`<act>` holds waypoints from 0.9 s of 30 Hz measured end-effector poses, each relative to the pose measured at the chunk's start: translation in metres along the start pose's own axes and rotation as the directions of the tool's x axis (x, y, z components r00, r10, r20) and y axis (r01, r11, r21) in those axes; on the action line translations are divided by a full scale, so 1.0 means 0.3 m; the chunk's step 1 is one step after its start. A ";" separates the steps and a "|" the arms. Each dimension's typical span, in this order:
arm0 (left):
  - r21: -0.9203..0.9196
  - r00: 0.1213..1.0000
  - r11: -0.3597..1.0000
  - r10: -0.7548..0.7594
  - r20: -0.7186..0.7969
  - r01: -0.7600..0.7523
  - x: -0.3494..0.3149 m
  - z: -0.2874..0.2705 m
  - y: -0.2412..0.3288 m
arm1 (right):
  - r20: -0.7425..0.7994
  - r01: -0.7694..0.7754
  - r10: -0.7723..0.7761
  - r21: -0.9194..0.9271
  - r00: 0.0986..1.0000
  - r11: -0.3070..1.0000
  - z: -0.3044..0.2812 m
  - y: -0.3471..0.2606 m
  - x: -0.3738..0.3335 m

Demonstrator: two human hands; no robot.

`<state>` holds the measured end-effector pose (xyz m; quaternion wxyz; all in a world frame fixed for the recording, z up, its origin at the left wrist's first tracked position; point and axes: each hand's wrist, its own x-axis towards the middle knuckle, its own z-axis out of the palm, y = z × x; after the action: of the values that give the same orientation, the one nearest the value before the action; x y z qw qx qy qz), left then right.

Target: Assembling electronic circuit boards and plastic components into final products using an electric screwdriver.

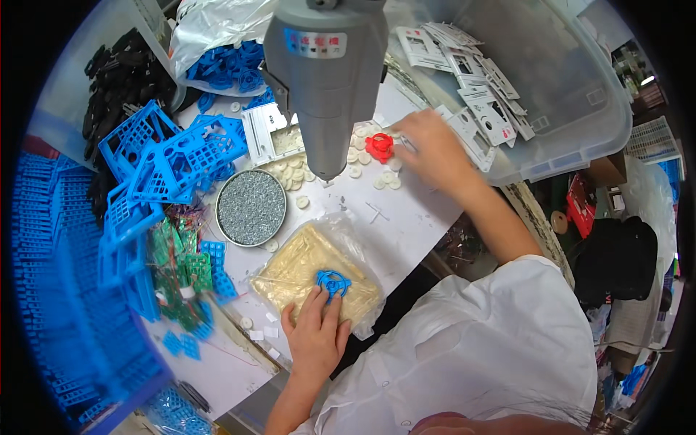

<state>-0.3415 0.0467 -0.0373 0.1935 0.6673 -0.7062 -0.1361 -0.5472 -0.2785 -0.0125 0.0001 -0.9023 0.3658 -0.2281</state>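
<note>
My left hand (317, 335) lies with its fingers stretched over a yellowish pad (290, 270) wrapped in clear plastic. Its fingertips touch a small blue ring-shaped plastic part (333, 284) on the pad. Farther right, my right hand (437, 154) is over the table beside a red plastic part (379, 148), thumb and forefinger apart and nothing visible between them; its other fingers are partly hidden and slightly blurred. Round cream-coloured discs (294, 174) lie scattered near the red part. Above the table, a grey electric screwdriver (322, 94) hangs tip down between the hands.
A round tin of small metal screws (251, 207) stands left of the pad. Blue plastic frames (177, 163) and green circuit boards (181, 264) pile up at the left. A clear bin (573, 94) holds white panels (486, 94) at the back right; black parts (119, 83) fill another bin.
</note>
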 end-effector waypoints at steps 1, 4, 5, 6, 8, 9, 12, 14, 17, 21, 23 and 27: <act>0.003 1.000 1.000 -0.002 -0.002 0.002 -0.002 0.002 -0.001 | -0.090 0.015 -0.028 -0.136 0.996 0.991 -0.058 0.050 -0.016; 0.015 1.000 1.000 0.013 -0.011 -0.013 0.003 -0.006 0.002 | 0.112 -0.162 0.219 -0.378 0.969 0.911 -0.160 0.157 -0.061; -0.016 1.000 1.000 0.012 -0.003 -0.012 0.004 -0.010 0.001 | 0.239 -0.254 0.365 -0.394 0.900 0.883 -0.153 0.201 -0.065; -0.048 1.000 0.999 0.010 0.004 -0.010 0.007 -0.012 0.000 | 0.356 -0.336 0.495 -0.422 0.793 0.842 -0.152 0.226 -0.072; -0.073 1.000 0.997 0.004 0.003 -0.004 0.005 -0.019 -0.010 | 0.110 -0.419 0.466 -0.295 0.878 0.859 -0.152 0.222 -0.062; -0.074 1.000 0.997 0.010 -0.002 -0.010 0.003 -0.022 -0.015 | -0.019 -0.447 0.455 -0.222 0.890 0.866 -0.155 0.215 -0.053; -0.117 0.992 0.993 0.015 -0.123 -0.029 -0.008 -0.034 -0.001 | -0.208 -0.461 0.467 0.080 0.860 0.884 -0.239 0.173 -0.004; -0.253 0.980 0.967 -0.020 -0.197 -0.031 0.000 -0.043 0.025 | -0.271 -0.355 0.505 0.451 0.820 0.819 -0.274 0.149 -0.018; -0.566 0.975 0.824 -0.131 -0.182 0.005 -0.009 -0.054 0.075 | -0.142 -0.159 0.600 0.894 0.787 0.420 -0.304 0.072 -0.080; -0.936 0.961 0.341 -0.278 -0.012 0.087 0.011 -0.037 0.129 | 0.145 -0.141 0.571 0.989 0.808 -0.051 -0.343 -0.090 -0.250; -0.998 0.945 -0.002 -0.321 0.067 0.070 0.054 -0.026 0.180 | 0.213 -0.124 0.540 0.973 0.814 -0.197 -0.280 -0.218 -0.324; -0.964 0.929 -0.205 -0.293 0.226 0.170 0.057 -0.027 0.148 | 0.386 -0.357 0.189 0.918 0.903 -0.173 -0.154 -0.405 -0.437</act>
<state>-0.3780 0.0333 -0.0085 0.6287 0.4097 -0.2110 -0.6264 -0.5684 -0.0952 -0.0048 0.7332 -0.5130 0.2588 -0.3637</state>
